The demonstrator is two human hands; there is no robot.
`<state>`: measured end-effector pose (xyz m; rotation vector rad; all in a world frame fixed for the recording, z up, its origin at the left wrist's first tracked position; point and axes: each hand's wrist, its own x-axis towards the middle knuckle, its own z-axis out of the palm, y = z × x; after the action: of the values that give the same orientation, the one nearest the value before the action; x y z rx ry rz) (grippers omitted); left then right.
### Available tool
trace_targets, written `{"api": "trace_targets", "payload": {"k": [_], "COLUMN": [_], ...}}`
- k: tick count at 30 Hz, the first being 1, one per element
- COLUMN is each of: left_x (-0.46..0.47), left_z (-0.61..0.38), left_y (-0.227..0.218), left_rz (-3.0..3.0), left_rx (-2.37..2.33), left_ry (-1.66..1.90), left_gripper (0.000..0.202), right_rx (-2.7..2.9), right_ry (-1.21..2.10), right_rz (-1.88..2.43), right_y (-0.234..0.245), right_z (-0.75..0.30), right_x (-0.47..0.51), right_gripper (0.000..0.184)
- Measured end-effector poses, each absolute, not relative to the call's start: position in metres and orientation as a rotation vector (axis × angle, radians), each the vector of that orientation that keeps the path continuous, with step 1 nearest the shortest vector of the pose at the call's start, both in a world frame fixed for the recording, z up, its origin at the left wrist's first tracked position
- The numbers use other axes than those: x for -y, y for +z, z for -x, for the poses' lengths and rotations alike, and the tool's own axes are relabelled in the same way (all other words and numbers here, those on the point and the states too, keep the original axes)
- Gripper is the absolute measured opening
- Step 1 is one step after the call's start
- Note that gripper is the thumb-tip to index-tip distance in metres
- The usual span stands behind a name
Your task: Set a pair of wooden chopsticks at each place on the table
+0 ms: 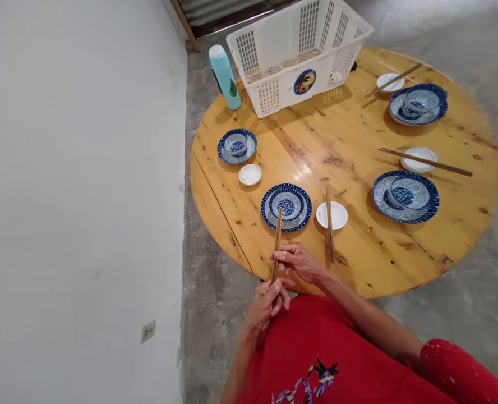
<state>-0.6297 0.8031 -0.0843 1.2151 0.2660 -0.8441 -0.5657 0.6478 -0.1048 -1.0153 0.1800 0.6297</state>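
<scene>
Both hands hold one bundle of brown chopsticks [278, 238] in front of my body, its far tips over a blue-and-white plate. My left hand [266, 306] is closed around the near end. Higher up, my right hand [297, 262] pinches the chopsticks between thumb and fingers. The patterned plate [267, 217] has a blue-and-white bowl [290, 205] on it. To its right, another pair of chopsticks [330, 230] lies across a small white dish [340, 215]. A second white dish [249, 175] sits farther left, below a plate with a clear bowl [237, 143].
The round wooden table [299, 151] carries a white plastic basket [282, 87] at the back and a light-blue flask [226, 78] beside it. On the right are a patterned plate [429, 193] with a bowl and chopsticks [446, 166] across a dish. A white wall [84, 168] stands left.
</scene>
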Motion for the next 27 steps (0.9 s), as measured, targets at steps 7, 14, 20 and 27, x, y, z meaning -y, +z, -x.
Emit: {"api": "trace_targets", "payload": {"k": [7,14,20,27], "left_x": [-0.845,-0.944,-1.022,-1.063], "left_z": [0.614,0.593,0.584,0.572], "left_y": [-0.09,-0.092,-0.094,-0.105], "left_rz": [-1.158,-1.21,-1.365,-1.333], "left_rx": [-0.231,-0.122,-0.087,0.0], "left_ry": [-0.89,-0.926,-0.767,-0.826], "left_gripper": [0.054,0.052,0.049,0.043], "right_rx": [-0.184,-0.269,-0.395,-0.425], "right_ry": [0.551,0.449,0.24,0.151], "right_rz": [1.084,1.027,1.028,1.099], "right_y": [-0.098,-0.106,-0.1,-0.092], "right_z": [0.557,0.552,0.542,0.539], "right_x": [-0.685,-0.783,-0.852,-0.88], "right_gripper": [0.035,0.035,0.036,0.038]}}
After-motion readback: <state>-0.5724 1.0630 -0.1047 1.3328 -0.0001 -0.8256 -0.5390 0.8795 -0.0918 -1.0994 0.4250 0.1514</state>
